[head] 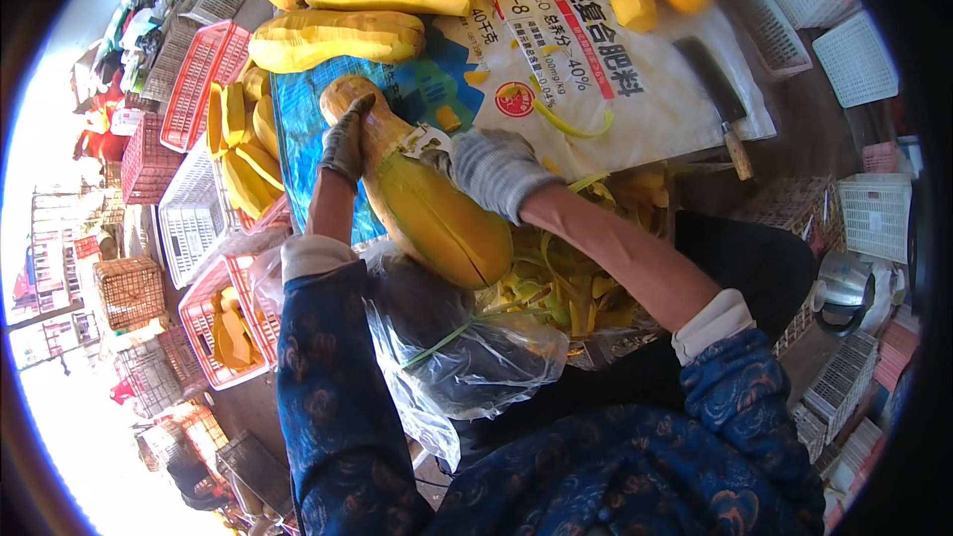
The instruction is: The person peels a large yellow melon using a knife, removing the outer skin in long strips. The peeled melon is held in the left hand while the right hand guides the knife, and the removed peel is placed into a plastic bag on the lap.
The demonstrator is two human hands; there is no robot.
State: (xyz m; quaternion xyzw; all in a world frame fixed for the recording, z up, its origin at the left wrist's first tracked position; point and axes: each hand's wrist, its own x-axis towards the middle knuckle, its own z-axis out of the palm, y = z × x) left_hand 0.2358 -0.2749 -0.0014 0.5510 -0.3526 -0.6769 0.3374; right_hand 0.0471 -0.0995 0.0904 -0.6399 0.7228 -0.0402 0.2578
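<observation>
A long squash (439, 216) with a partly peeled neck and yellow-green skin below lies slantwise in front of me. My left hand (346, 140), in a dirty work glove, grips its narrow upper part. My right hand (495, 167), in a grey knitted glove, is closed around a white peeler (426, 140) whose head touches the squash just below the neck; the glove hides its handle. Under the lower end is clear plastic (476, 357) over my lap. Several peeled yellow squashes (339, 37) lie across the far side of a printed fertiliser sack (633, 134).
A cleaver (711, 82) with a wooden handle lies on the sack's right side. Peelings (581, 283) are heaped below the near edge. Red crates (205, 85) stand at left, one with cut squash pieces (234, 335). White crates (856, 59) and a metal kettle (845, 286) are at right.
</observation>
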